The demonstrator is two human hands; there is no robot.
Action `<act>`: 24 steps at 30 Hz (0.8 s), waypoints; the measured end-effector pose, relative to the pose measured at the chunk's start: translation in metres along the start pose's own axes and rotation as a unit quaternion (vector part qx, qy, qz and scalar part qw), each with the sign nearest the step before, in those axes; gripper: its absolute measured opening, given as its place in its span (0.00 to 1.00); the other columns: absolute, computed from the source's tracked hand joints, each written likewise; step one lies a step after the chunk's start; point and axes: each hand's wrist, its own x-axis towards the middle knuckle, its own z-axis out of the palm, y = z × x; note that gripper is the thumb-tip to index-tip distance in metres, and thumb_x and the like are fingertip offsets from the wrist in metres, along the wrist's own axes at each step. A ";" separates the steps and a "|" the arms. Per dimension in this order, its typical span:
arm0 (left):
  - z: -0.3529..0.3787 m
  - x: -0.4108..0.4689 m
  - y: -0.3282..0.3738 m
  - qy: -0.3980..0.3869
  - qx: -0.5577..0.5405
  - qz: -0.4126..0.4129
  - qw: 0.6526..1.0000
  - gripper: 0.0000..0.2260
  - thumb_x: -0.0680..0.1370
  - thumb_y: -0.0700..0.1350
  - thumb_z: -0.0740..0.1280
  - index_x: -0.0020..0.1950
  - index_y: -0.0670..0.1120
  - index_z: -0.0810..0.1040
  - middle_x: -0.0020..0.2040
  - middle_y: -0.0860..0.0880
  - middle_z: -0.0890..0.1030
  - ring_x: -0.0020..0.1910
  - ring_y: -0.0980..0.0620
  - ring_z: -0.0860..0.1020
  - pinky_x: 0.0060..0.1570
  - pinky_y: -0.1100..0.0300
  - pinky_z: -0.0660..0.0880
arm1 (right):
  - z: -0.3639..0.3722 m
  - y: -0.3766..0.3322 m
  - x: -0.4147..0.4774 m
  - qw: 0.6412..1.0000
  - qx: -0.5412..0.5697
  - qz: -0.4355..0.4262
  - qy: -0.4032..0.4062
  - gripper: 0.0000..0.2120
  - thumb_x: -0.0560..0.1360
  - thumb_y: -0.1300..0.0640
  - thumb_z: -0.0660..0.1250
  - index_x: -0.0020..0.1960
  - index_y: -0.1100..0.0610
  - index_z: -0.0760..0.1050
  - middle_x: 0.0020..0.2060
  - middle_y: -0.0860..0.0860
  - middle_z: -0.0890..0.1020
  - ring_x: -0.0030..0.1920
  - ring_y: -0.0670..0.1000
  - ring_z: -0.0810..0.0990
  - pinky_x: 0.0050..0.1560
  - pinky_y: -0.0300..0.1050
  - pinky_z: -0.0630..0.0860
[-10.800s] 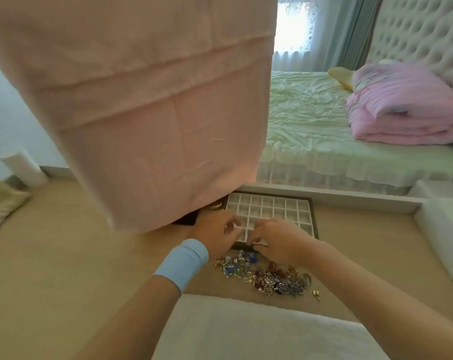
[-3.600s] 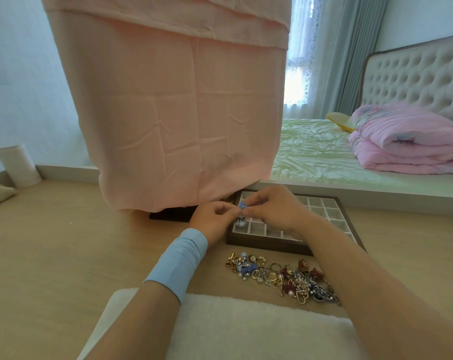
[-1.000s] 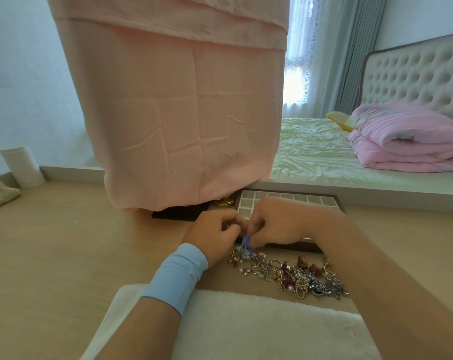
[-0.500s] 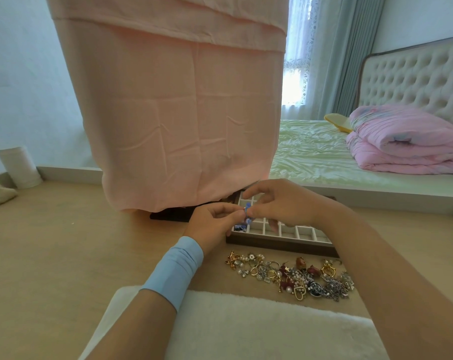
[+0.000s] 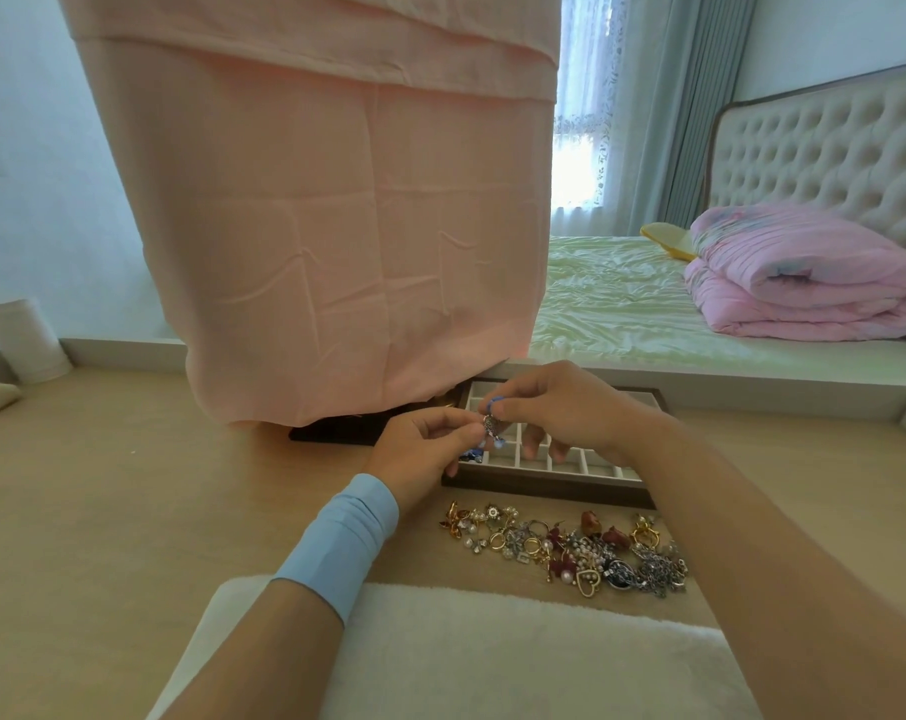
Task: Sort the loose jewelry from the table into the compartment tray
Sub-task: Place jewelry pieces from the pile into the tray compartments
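Both hands meet just above the near left corner of the dark wood-framed tray with white grid compartments [image 5: 549, 486]. The left hand [image 5: 426, 454], with a pale blue band [image 5: 343, 544] round its wrist, pinches a small dangling piece of jewelry with a blue bead and a silver charm [image 5: 491, 423] between thumb and forefinger. The right hand [image 5: 562, 407] pinches the same piece at its top, on the blue bead; its other fingers curl down loosely over the tray's cells. The piece hangs clear of the tray, touching only the fingertips.

Something small and blue [image 5: 470, 453] lies in the tray's near left compartment, half hidden by the left hand. The tray sits on a light wooden tabletop [image 5: 103, 485]. In front of it, apart from its near wall, spreads a tangled heap of gold, silver, pearl and dark red jewelry [image 5: 565, 554].

A white fluffy cushion [image 5: 492, 662] lies nearest the person. A large peach-pink cloth [image 5: 336, 226] hangs over the table's far side, its hem over a dark box [image 5: 336, 433] just left of the tray. Beyond stands a bed with a pale green sheet [image 5: 617, 304] and a folded pink quilt [image 5: 814, 275].
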 end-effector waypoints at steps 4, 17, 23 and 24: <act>0.006 0.002 0.000 0.023 0.045 0.009 0.999 0.03 0.76 0.45 0.71 0.47 0.50 0.84 0.38 0.56 0.83 0.31 0.64 0.76 0.38 0.67 0.72 | -0.001 0.004 0.003 1.000 -0.008 -0.005 0.025 0.06 0.77 0.60 0.74 0.53 0.56 0.84 0.41 0.49 0.87 0.30 0.46 0.80 0.27 0.39 0.73; 0.006 0.008 -0.013 -0.002 0.352 0.066 0.934 0.08 0.80 0.49 0.62 0.48 0.62 0.79 0.52 0.56 0.75 0.55 0.55 0.69 0.51 0.59 0.70 | 0.016 0.024 0.020 0.965 -0.254 -0.004 0.070 0.04 0.76 0.54 0.74 0.51 0.49 0.86 0.45 0.46 0.84 0.48 0.47 0.81 0.54 0.49 0.80; 0.006 0.008 -0.015 -0.002 0.383 0.108 0.917 0.08 0.79 0.49 0.63 0.51 0.61 0.80 0.52 0.57 0.75 0.55 0.56 0.68 0.53 0.60 0.69 | 0.019 0.021 0.020 0.940 -0.329 -0.009 0.086 0.04 0.76 0.50 0.74 0.50 0.44 0.85 0.45 0.41 0.82 0.50 0.45 0.80 0.55 0.50 0.80; 0.006 0.007 -0.015 -0.001 0.394 0.121 0.911 0.08 0.79 0.50 0.63 0.53 0.60 0.80 0.52 0.57 0.75 0.55 0.56 0.68 0.53 0.60 0.68 | 0.019 0.022 0.020 0.937 -0.336 -0.007 0.096 0.03 0.75 0.49 0.74 0.49 0.43 0.84 0.45 0.40 0.82 0.50 0.46 0.81 0.55 0.51 0.80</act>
